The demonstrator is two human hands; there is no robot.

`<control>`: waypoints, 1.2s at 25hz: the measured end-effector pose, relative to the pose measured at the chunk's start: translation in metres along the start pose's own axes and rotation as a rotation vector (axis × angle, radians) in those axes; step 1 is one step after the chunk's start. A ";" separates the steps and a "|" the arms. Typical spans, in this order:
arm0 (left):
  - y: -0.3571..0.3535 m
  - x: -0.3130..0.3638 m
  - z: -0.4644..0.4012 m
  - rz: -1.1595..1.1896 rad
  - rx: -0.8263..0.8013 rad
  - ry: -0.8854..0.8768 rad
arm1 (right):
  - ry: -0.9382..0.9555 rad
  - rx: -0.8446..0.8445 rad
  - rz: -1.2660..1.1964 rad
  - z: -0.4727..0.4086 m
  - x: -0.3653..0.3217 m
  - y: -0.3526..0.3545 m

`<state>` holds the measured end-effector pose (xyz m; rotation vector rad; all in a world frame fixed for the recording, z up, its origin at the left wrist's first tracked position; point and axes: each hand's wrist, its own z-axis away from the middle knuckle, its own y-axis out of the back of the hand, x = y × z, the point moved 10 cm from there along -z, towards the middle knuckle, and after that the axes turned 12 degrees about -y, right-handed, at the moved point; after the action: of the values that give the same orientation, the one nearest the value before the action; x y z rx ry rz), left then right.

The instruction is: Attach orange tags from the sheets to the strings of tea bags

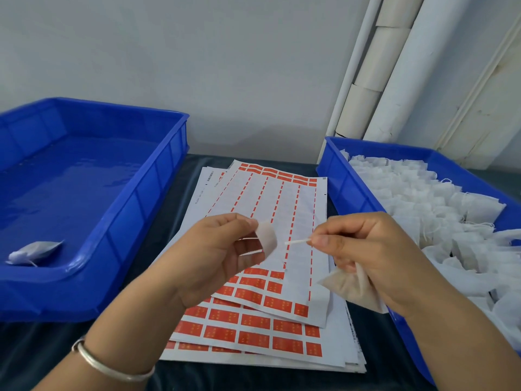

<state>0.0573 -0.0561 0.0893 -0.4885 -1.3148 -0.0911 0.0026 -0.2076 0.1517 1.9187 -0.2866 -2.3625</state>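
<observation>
A small tag (267,237) is pinched by the left hand (217,255) between the thumb and the forefinger; only its pale back side is seen, and it is bent a little. The end of a thin white string (296,242) is pinched by the right hand (369,255) between thumb and forefinger, and the string points toward the tag, with a small gap between them. A tea bag (349,286) is kept under the curled lower fingers of the same right hand and hangs below the palm. Both hands are held above the sheets (253,328) of orange tags, which are stacked loosely on the dark table (33,359) between two trays. On the top sheet most tags are already removed, so that only white backing with red dashed lines is seen in the middle, and orange tags remain at its near and far ends.

At the right, a blue tray (344,182) is filled with many white tea bags (423,198). At the left, a second blue tray (135,198) holds one single tea bag (33,252) in its near corner. A silver bracelet (110,368) is worn on the left wrist. Behind the table, white tubes (394,66) are leaned against the wall.
</observation>
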 end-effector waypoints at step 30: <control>-0.019 0.009 0.011 -0.252 -0.105 -0.154 | -0.094 0.194 0.243 -0.012 0.003 -0.008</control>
<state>0.0434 -0.0669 0.1055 -0.4222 -1.5239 -0.3388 0.0137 -0.2015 0.1446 1.7311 -0.7364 -2.3378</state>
